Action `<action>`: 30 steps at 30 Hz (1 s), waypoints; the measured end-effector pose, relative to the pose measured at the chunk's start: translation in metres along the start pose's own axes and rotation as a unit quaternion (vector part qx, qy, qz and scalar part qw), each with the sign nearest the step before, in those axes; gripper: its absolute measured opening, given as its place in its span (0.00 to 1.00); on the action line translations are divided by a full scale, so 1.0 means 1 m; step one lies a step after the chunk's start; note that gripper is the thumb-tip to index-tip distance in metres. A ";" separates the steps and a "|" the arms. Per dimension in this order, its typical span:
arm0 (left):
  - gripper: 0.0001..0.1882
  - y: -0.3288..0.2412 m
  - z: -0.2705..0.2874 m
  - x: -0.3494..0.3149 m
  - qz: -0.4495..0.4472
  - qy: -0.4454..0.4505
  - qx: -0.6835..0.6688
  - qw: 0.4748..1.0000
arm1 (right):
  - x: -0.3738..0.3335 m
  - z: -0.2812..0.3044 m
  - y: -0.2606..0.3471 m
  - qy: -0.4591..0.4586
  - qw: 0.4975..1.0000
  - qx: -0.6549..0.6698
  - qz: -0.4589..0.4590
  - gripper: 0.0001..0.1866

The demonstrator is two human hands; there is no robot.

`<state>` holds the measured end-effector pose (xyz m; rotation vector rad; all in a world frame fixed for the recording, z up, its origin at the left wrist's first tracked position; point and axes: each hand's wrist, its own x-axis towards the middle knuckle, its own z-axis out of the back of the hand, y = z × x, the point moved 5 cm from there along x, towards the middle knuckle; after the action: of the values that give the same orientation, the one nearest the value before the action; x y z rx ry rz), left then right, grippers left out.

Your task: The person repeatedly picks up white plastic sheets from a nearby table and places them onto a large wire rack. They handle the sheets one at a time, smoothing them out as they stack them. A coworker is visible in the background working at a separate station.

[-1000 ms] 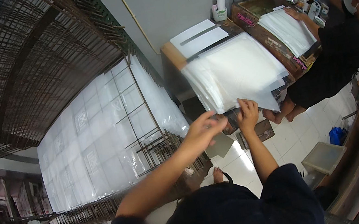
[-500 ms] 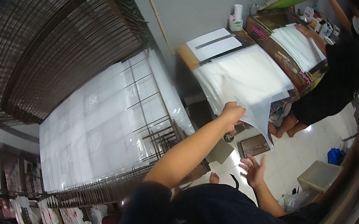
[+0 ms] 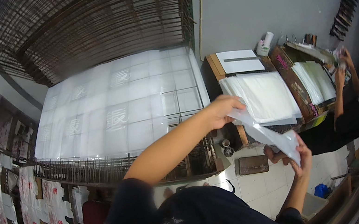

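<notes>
A thin translucent plastic sheet point(image 3: 262, 132) is stretched between my two hands, sagging and creased in its middle. My left hand point(image 3: 225, 110) pinches its upper left end. The opposite end is gripped by my right hand point(image 3: 303, 158), lower and farther right. Just beyond the sheet lies a stack of white translucent sheets point(image 3: 265, 97) on a work table. To the left, similar sheets with white printed marks point(image 3: 117, 118) lie spread over a wire drying rack point(image 3: 182, 97).
Raised wire shelves point(image 3: 100, 26) hang above the rack. On the right, a co-worker point(image 3: 350, 120) works at a second table with another sheet pile point(image 3: 313, 81). A white bottle point(image 3: 265, 44) stands at the back. A brown flat block point(image 3: 253, 164) lies on the tiled floor.
My right hand, earlier open and empty, now grips the sheet's other end. The sheet has come off the stack. The co-worker's raised screen frame is lower, and my view has shifted.
</notes>
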<state>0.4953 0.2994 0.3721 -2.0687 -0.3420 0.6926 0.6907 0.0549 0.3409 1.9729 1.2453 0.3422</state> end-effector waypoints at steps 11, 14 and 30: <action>0.20 -0.182 0.081 -0.142 -0.253 0.005 -0.044 0.967 | 0.095 -0.257 0.057 0.242 0.952 -0.158 0.104 0.34; 0.20 -0.213 0.103 -0.175 -0.309 -0.052 -0.009 0.949 | 0.113 -0.305 0.054 0.337 0.926 -0.166 0.049 0.33; 0.19 -0.033 0.277 -0.161 -0.271 -0.477 0.315 0.775 | 0.179 -0.191 -0.174 0.107 0.938 -0.328 0.023 0.32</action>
<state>0.2025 0.4269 0.3335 -0.7708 -1.0564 1.2351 0.5537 0.3362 0.3143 1.4092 1.0307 0.8926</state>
